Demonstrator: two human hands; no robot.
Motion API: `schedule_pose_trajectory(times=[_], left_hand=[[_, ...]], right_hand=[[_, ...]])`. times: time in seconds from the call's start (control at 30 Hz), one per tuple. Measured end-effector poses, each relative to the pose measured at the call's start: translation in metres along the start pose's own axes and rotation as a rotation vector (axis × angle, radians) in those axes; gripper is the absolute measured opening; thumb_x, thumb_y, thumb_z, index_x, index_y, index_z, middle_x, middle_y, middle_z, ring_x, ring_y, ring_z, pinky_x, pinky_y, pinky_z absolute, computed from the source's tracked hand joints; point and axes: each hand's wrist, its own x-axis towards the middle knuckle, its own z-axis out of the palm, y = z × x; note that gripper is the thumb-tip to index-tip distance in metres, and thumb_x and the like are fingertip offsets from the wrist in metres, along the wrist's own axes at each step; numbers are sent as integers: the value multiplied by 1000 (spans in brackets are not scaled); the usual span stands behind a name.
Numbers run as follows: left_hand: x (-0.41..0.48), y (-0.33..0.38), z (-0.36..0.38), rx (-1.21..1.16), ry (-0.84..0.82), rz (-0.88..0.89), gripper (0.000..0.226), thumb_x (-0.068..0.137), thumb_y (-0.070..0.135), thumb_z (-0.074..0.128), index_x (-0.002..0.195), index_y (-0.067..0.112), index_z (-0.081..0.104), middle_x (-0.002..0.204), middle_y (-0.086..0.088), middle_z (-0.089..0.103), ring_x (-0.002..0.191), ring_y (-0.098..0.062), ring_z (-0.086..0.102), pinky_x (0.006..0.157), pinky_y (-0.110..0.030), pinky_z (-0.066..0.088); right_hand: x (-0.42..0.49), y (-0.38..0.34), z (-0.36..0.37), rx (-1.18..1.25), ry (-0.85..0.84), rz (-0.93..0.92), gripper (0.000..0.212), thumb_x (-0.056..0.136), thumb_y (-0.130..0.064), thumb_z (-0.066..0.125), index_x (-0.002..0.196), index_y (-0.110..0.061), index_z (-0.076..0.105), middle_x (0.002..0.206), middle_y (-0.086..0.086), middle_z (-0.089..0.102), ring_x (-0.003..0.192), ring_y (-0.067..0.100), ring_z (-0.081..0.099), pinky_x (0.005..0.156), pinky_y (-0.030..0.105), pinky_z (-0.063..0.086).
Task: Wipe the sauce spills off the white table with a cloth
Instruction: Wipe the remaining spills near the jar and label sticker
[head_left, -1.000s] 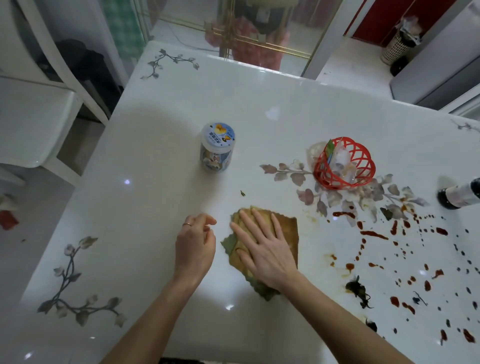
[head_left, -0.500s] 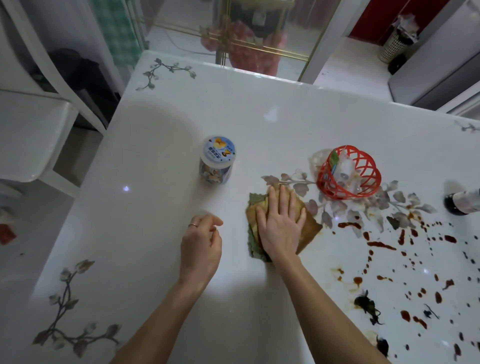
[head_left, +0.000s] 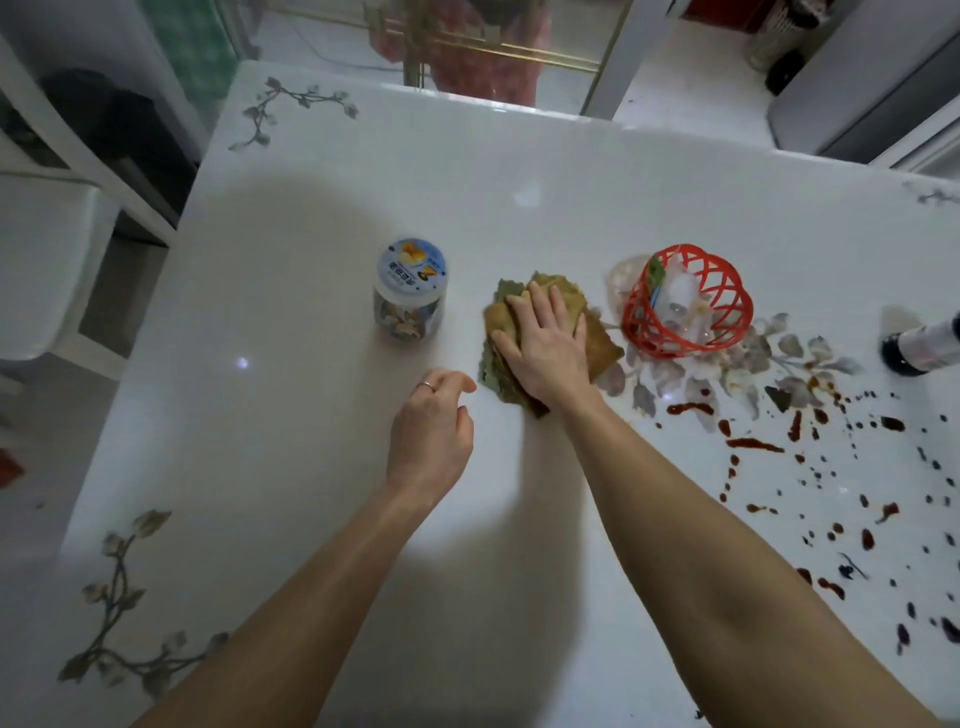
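Lidded jar (head_left: 410, 296) holds unclear items; red basket (head_left: 675, 349) holds clear packets. Right hand (head_left: 545, 348), fingers flat, presses cloth (head_left: 602, 345), moved farther up worktop (head_left: 311, 467); left hand (head_left: 431, 441) loosely curled, empty.

The cloth (head_left: 600, 343), a crumpled yellow-brown rag with green showing along its left edge, lies flat on the glossy white worktop (head_left: 311, 467) just left of the red basket (head_left: 680, 249), pressed under the straight fingers of the right hand (head_left: 545, 348). The sauce spills (head_left: 690, 409), dark red-brown streaks and scattered drops, spread on the near side of the basket and to its right, apart from the cloth.
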Motion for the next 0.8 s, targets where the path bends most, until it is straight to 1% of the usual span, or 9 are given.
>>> schedule_pose_trajectory(times=[0.1,0.17,0.23,0.4,0.47,0.53,0.6,0.7,0.8], left_hand=[[1,2,3,19,-10,15,29,81,2,52,104,16,61,109,-3,60,94,-24,57,77,-34,42],[0,2,4,12,-15,22,28,81,2,52,104,15,62,108,-2,60,95,-23,57,78,-34,43],[-3,3,7,5,-24,18,28,80,2,53,103,16,62,108,-1,59,96,-22,57,78,-34,44],[-10,8,10,20,-38,36,28,80,1,53,102,16,62,107,0,59,93,-22,57,75,-34,45],[-11,10,10,28,-44,41,28,81,1,53,102,17,62,107,0,58,91,-21,57,74,-34,45],[-12,10,11,21,-39,43,28,81,0,53,103,16,62,107,1,59,91,-21,58,74,-35,46],[-9,11,12,18,-30,43,29,81,0,53,105,15,61,109,0,59,93,-22,58,77,-35,47],[-3,14,16,23,-9,38,33,80,-2,52,109,12,60,113,-1,58,98,-22,57,80,-34,46],[4,16,18,19,13,37,36,78,-3,51,110,12,59,116,-3,57,102,-23,56,82,-34,47]], right_hand=[[-29,-1,11,-69,15,91,72,92,-72,26,155,-38,16,166,-3,-4,151,24,-11,116,61,-5],[-59,0,20,-131,56,128,78,88,-76,16,156,-39,10,166,-2,-6,151,27,-12,115,64,-2],[-71,4,25,-159,55,173,75,90,-74,16,156,-38,8,166,0,-7,151,29,-11,115,64,0],[-39,6,16,-137,53,229,67,99,-62,21,157,-33,7,166,1,-4,151,30,-9,118,60,2],[-40,8,15,-110,60,300,67,100,-61,20,158,-30,7,166,3,-5,151,31,-8,118,59,2],[-57,6,23,-96,105,395,69,100,-59,19,158,-25,10,165,9,-2,151,34,-5,118,60,4],[-81,-5,34,-105,178,425,71,98,-58,17,157,-20,20,164,15,8,150,39,4,116,62,9],[-102,-15,48,-132,259,276,67,97,-53,24,152,-17,35,160,15,26,148,38,20,114,61,20],[-86,-8,47,-159,259,1,53,100,-45,33,147,-21,43,158,9,33,148,28,24,115,53,25]])
